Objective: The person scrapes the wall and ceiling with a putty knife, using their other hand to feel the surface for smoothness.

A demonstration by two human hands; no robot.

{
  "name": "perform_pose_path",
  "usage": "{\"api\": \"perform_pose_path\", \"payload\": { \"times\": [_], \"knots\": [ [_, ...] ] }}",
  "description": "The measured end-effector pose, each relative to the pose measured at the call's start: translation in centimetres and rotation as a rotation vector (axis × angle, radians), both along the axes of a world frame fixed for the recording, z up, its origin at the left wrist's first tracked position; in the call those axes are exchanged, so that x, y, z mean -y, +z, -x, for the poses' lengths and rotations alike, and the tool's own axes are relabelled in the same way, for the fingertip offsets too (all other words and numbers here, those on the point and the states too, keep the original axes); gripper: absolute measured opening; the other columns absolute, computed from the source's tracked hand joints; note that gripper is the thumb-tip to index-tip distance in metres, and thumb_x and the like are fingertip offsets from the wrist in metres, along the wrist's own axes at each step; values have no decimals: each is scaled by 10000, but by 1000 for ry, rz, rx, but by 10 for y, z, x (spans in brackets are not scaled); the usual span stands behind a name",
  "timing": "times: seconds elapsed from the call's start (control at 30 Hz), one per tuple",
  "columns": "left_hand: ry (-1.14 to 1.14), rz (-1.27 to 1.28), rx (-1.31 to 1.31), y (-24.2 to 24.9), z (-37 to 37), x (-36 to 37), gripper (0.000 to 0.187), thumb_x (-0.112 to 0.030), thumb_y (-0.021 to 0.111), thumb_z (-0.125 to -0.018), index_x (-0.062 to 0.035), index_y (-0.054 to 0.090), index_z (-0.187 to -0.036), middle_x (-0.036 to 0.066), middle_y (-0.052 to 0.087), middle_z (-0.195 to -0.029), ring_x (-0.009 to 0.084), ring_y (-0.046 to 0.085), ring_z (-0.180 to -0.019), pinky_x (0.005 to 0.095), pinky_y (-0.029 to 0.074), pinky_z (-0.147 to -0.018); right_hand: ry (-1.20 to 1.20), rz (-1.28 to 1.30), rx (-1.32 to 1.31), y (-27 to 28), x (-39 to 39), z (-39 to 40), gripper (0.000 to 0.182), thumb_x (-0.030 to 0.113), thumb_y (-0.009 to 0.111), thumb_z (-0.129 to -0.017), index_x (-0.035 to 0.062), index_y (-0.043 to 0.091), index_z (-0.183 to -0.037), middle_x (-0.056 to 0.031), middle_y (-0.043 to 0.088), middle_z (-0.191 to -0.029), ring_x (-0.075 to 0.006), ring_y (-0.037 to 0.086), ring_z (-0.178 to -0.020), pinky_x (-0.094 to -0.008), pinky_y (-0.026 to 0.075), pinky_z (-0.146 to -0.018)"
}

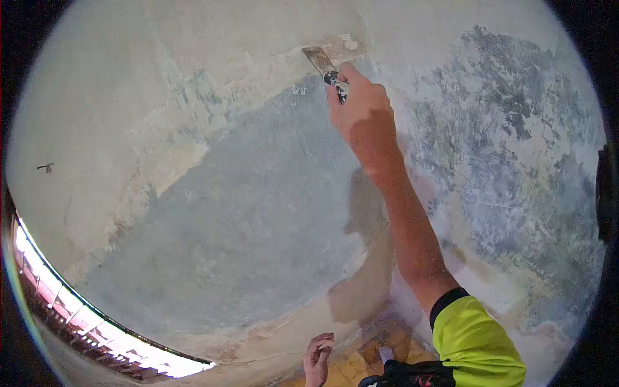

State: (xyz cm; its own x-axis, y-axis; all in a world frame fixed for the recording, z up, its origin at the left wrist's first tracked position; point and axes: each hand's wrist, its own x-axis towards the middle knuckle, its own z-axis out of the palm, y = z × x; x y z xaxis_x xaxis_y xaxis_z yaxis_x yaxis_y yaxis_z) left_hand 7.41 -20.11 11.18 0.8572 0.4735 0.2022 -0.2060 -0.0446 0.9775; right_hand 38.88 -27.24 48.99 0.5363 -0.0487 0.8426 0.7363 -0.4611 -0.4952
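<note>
My right hand is wrapped round the handle of a putty knife, arm stretched up the wall. The flat, stained blade points up and left, at a patch of bare, flaked plaster. Below it spreads a large smooth grey patch with uneven, pale edges. Low in the view, near the foot of the wall, my left hand hangs with its fingers loosely bent and nothing visible in it.
Blotchy blue-grey, scraped paint covers the adjoining wall on the right. A barred window lets in bright light at lower left. A small dark fixture sticks out of the wall. Yellowish floor shows below.
</note>
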Motion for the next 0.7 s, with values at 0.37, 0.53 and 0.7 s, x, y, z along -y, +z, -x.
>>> {"api": "perform_pose_path", "payload": {
  "times": [0.37,0.53,0.7],
  "knots": [
    [-64,-15,8,-21,30,2,280,-265,505,-987,-108,592,-1202,98,547,-1304,240,499,-1215,380,413,-960,17,4,-147,6,-10,10,336,258,586,-904,67,563,-1180,-221,671,-959,-419,644,-906,-506,512,-839],
    [-4,7,13,-5,54,8,105,-48,553,-922,-40,604,-1014,145,553,-1251,242,539,-1159,350,450,-904,122,-174,148,-7,-8,-21,323,287,622,-892,61,568,-1117,-188,671,-878,-372,650,-819,-435,514,-745],
    [162,-4,212,-33,94,6,139,75,558,-887,-7,610,-987,145,570,-1208,214,536,-1152,326,454,-929,941,-469,-667,-133,9,105,329,368,651,-904,126,566,-1110,33,563,-770,-32,487,-623,-184,393,-504]
  ]
}}
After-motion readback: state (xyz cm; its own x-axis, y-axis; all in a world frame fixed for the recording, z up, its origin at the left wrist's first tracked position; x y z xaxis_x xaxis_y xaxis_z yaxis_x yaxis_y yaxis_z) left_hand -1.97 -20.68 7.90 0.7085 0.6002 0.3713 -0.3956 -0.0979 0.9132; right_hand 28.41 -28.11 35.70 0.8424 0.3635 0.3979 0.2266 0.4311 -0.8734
